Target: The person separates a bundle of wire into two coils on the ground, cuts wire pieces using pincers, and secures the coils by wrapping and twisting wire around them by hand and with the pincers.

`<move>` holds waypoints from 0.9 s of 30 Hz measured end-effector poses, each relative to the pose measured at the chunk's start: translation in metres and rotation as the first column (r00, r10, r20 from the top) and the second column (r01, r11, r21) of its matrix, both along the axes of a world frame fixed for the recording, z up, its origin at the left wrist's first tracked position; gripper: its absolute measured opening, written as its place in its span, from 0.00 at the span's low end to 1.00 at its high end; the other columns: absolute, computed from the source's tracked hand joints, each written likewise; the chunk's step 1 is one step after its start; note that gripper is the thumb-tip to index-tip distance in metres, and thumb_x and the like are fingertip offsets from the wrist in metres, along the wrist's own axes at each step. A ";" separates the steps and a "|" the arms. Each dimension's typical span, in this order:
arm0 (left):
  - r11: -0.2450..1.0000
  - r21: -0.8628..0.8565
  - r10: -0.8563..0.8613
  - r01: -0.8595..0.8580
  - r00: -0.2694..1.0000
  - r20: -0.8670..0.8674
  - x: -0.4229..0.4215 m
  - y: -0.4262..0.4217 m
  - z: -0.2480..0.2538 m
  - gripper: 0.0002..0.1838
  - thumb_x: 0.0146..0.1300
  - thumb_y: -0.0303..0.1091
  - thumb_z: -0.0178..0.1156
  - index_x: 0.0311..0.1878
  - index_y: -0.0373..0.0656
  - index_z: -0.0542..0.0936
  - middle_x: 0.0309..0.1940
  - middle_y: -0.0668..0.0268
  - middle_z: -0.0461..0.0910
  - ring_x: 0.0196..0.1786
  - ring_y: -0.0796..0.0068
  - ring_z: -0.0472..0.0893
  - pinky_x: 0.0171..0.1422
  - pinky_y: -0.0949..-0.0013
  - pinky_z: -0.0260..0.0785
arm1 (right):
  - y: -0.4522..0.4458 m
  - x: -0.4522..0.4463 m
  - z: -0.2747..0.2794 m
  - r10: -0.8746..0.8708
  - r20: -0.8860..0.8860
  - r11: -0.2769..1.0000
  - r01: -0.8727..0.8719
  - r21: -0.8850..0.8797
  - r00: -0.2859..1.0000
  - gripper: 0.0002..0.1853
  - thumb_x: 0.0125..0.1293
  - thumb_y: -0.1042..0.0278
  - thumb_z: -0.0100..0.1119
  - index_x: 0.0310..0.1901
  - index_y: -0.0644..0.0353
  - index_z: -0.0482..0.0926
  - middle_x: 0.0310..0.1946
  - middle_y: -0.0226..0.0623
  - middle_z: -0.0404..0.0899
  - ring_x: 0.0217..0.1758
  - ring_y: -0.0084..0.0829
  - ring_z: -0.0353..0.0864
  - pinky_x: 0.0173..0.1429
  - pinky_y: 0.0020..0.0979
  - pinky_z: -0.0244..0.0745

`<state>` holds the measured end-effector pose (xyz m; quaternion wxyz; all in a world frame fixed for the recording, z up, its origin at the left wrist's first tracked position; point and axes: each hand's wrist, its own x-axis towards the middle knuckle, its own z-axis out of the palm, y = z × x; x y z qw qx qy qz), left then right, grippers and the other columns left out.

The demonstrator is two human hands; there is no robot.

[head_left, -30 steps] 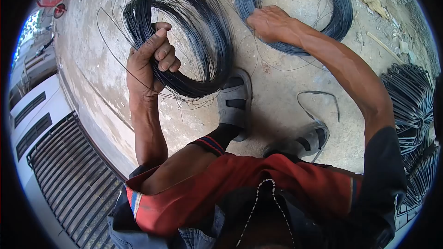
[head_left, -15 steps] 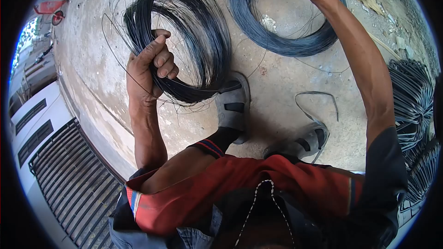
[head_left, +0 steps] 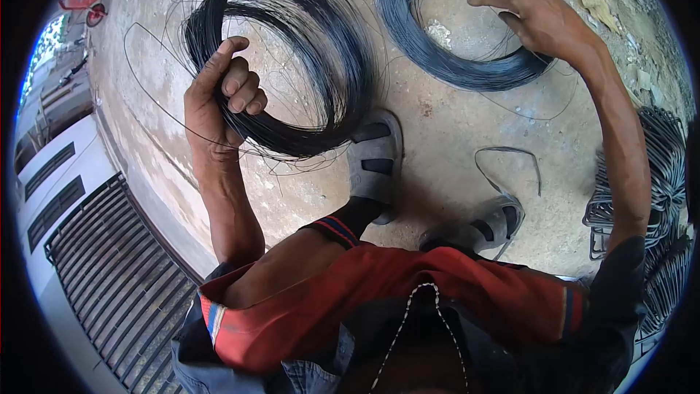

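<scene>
Black wire coil point(head_left: 351, 76) is gripped in the curled left hand point(head_left: 213, 98), bluish coil point(head_left: 439, 64) beneath the half-open right hand point(head_left: 536, 18).

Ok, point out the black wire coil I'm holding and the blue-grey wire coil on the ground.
Black wire coil point(head_left: 351, 66), head view: loop's right side.
Blue-grey wire coil point(head_left: 456, 73), head view: ring's lower side.

The black wire coil point(head_left: 355, 66), gripped at its left side by the left hand point(head_left: 219, 98), is tilted, with spread windings and stray strands. The blue-grey wire coil point(head_left: 456, 67) is more compact and lies flat on the concrete floor point(head_left: 452, 131).
</scene>
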<state>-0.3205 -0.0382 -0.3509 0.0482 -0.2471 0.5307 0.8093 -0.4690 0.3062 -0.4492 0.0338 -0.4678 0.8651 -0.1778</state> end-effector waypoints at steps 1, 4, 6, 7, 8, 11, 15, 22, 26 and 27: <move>0.999 0.038 -0.013 0.014 0.999 -0.035 -0.001 -0.006 0.001 0.15 0.72 0.34 0.43 0.51 0.33 0.71 0.17 0.76 0.58 0.15 0.85 0.58 0.21 0.77 0.59 | -0.004 0.011 -0.008 -0.049 0.038 0.982 0.041 0.187 0.998 0.30 0.50 0.93 0.44 0.53 0.56 0.78 0.56 0.33 0.74 0.60 0.34 0.72 0.64 0.32 0.70; 0.990 0.133 -0.035 0.047 0.995 -0.090 -0.003 -0.026 0.004 0.15 0.72 0.33 0.42 0.51 0.30 0.71 0.17 0.75 0.57 0.16 0.84 0.60 0.22 0.75 0.60 | 0.001 0.024 -0.034 0.041 -0.005 0.990 -0.040 0.135 0.999 0.23 0.54 0.87 0.44 0.50 0.61 0.78 0.54 0.37 0.75 0.59 0.38 0.72 0.61 0.35 0.70; 0.991 0.135 0.002 0.008 0.998 -0.069 -0.002 -0.036 0.004 0.15 0.71 0.34 0.44 0.48 0.32 0.73 0.16 0.75 0.59 0.15 0.84 0.59 0.20 0.75 0.58 | -0.005 0.026 -0.038 -0.014 -0.047 0.995 0.018 0.094 0.999 0.21 0.54 0.85 0.45 0.49 0.63 0.78 0.54 0.38 0.75 0.58 0.38 0.72 0.59 0.35 0.70; 0.989 0.147 -0.001 0.012 0.997 -0.077 0.000 -0.041 0.003 0.15 0.72 0.34 0.44 0.48 0.32 0.73 0.16 0.75 0.59 0.15 0.84 0.59 0.20 0.75 0.58 | -0.016 0.025 -0.023 -0.084 -0.018 0.973 0.086 0.213 0.996 0.20 0.53 0.83 0.48 0.49 0.62 0.79 0.54 0.38 0.75 0.58 0.37 0.72 0.59 0.34 0.71; 0.990 0.140 0.004 0.007 0.997 -0.078 0.001 -0.043 0.002 0.15 0.72 0.34 0.44 0.48 0.32 0.73 0.16 0.75 0.58 0.15 0.84 0.59 0.20 0.75 0.57 | -0.030 0.022 -0.002 -0.156 0.005 0.932 0.146 0.330 0.988 0.20 0.52 0.82 0.51 0.48 0.61 0.79 0.53 0.37 0.76 0.58 0.35 0.73 0.58 0.32 0.72; 0.991 0.130 0.020 -0.010 0.997 -0.075 0.004 -0.047 0.001 0.15 0.72 0.34 0.44 0.49 0.32 0.73 0.16 0.75 0.58 0.15 0.84 0.58 0.21 0.75 0.57 | -0.041 0.012 0.022 -0.246 0.005 0.964 0.245 0.103 0.969 0.09 0.58 0.68 0.54 0.36 0.61 0.81 0.37 0.45 0.79 0.44 0.40 0.79 0.46 0.35 0.75; 0.990 0.142 0.035 -0.022 0.996 -0.087 0.010 -0.054 0.003 0.15 0.72 0.34 0.43 0.50 0.31 0.72 0.16 0.75 0.57 0.15 0.83 0.58 0.21 0.75 0.57 | -0.070 0.028 0.013 -0.096 0.207 0.987 0.120 -0.104 0.974 0.14 0.52 0.74 0.53 0.41 0.66 0.79 0.47 0.43 0.76 0.52 0.39 0.75 0.54 0.38 0.72; 0.969 0.216 -0.077 0.116 0.980 -0.182 0.015 -0.068 0.004 0.18 0.73 0.33 0.38 0.55 0.29 0.69 0.17 0.73 0.57 0.15 0.83 0.58 0.21 0.75 0.56 | -0.114 0.077 -0.081 0.124 -0.042 0.988 -0.119 0.101 0.991 0.19 0.52 0.67 0.62 0.45 0.67 0.77 0.50 0.39 0.74 0.57 0.36 0.69 0.56 0.35 0.65; 0.977 0.208 -0.019 0.051 0.988 -0.153 0.014 -0.065 0.008 0.17 0.73 0.34 0.39 0.54 0.30 0.69 0.16 0.74 0.55 0.15 0.84 0.57 0.20 0.75 0.56 | -0.130 0.085 -0.107 0.128 -0.130 0.981 -0.106 0.164 0.983 0.16 0.54 0.69 0.55 0.45 0.66 0.77 0.50 0.39 0.73 0.55 0.34 0.68 0.52 0.34 0.63; 0.976 0.212 -0.018 0.052 0.987 -0.161 0.014 -0.064 0.010 0.17 0.73 0.34 0.38 0.54 0.30 0.69 0.16 0.74 0.55 0.15 0.84 0.57 0.20 0.75 0.56 | -0.135 0.086 -0.109 0.142 -0.153 0.977 -0.114 0.182 0.978 0.15 0.55 0.69 0.53 0.44 0.66 0.77 0.49 0.39 0.73 0.54 0.34 0.68 0.51 0.33 0.62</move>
